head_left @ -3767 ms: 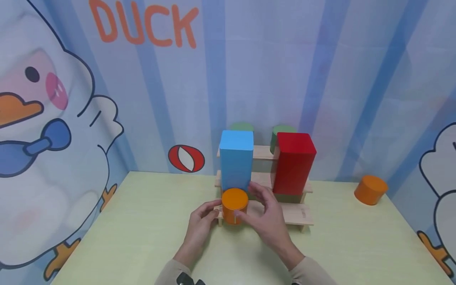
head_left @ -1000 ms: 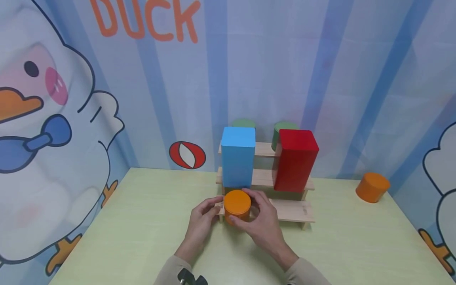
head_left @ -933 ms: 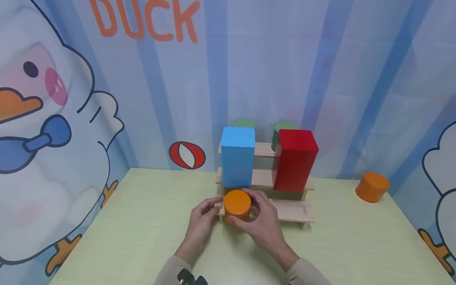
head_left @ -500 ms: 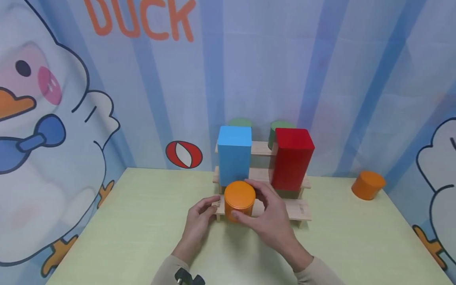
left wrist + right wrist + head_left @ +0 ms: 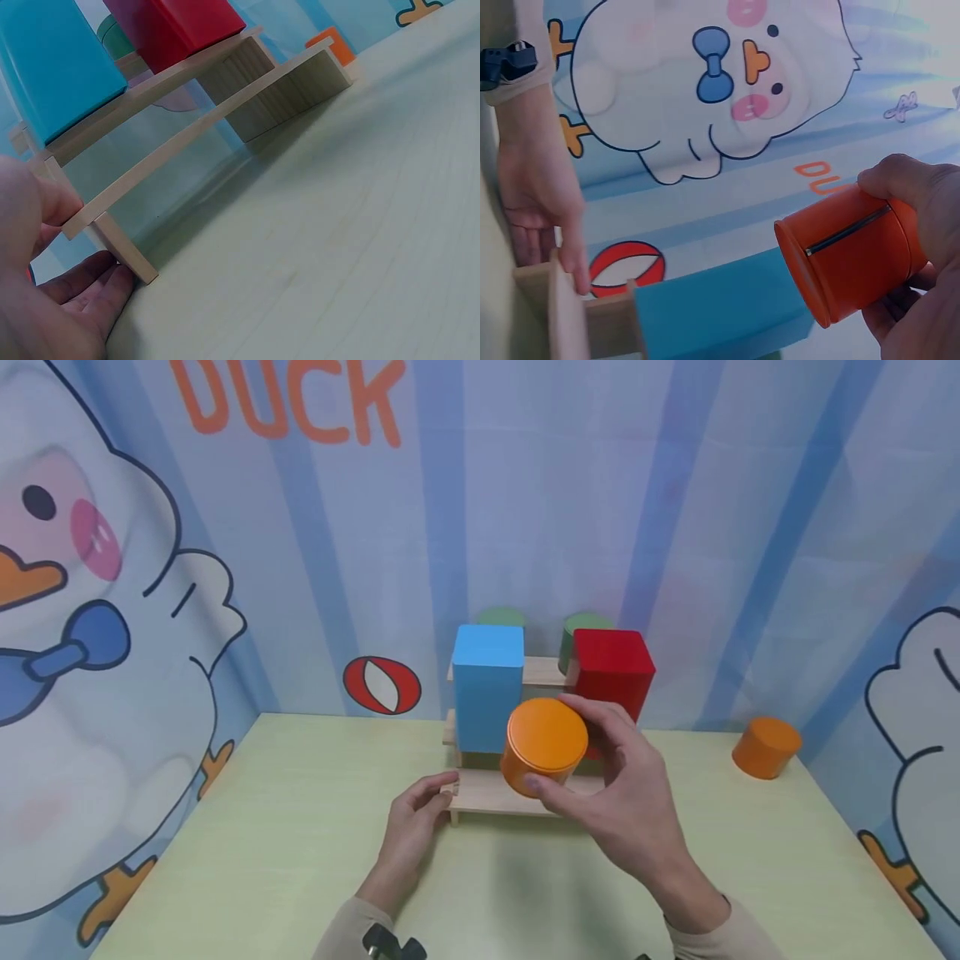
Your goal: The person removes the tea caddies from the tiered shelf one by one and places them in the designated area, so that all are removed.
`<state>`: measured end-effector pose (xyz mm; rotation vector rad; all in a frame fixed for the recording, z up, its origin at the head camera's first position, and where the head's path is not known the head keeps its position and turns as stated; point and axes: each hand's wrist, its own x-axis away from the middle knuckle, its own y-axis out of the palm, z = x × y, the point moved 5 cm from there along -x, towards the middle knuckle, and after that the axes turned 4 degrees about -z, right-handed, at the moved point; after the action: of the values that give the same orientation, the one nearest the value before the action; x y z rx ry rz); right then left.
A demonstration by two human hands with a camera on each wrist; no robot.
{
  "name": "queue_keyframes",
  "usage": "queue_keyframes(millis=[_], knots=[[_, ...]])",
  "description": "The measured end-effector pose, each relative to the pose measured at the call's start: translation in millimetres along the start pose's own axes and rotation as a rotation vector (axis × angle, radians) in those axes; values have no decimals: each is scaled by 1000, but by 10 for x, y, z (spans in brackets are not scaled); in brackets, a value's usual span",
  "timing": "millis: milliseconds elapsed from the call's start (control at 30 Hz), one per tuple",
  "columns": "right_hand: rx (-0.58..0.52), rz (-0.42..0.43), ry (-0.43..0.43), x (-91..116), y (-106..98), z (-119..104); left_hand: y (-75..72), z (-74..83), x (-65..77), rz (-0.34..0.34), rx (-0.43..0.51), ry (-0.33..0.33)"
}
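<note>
In the head view, my right hand (image 5: 637, 793) holds an orange cylindrical tin (image 5: 546, 739) between thumb and fingers, raised in front of a three-step wooden shelf (image 5: 483, 793). A dark line runs along the tin's side (image 5: 847, 259) in the right wrist view. My left hand (image 5: 411, 827) grips the left end of the lowest step; in the left wrist view its fingers (image 5: 60, 202) touch the board's end and others lie by the leg. On the middle step stand a blue box (image 5: 487, 693) and a red box (image 5: 615, 652), the red one partly hidden behind my right hand.
Two green cylinders (image 5: 585, 622) stand on the top step behind the boxes, partly hidden. Another orange tin (image 5: 767, 747) sits on the pale table (image 5: 315, 793) at the back right. A curtain with duck pictures (image 5: 562, 485) hangs behind and at both sides.
My right hand has lifted the orange tin off the left of the lowest step and carried it up and to the right. The left hand stays at the shelf's end.
</note>
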<state>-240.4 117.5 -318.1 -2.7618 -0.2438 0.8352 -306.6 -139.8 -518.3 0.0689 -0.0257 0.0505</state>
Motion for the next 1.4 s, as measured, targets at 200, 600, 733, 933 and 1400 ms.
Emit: queue_keyframes(millis=[200,600,733,933,1400], knots=[[15,38,-67,-15,-236,-255,-14,-18,-4,-4,-2,-9],[24,194,-158,-17,-801,-641,14,-13,-1,-6,-9,-10],[16,240,-206,-67,-990,-643,20,-12,1,-6,-7,-15],[189,377,-146,-180,-1249,-459,-6,-4,-3,5,-5,-19],[370,444,176,-419,-1744,434,-1,-16,6,-6,14,-21]])
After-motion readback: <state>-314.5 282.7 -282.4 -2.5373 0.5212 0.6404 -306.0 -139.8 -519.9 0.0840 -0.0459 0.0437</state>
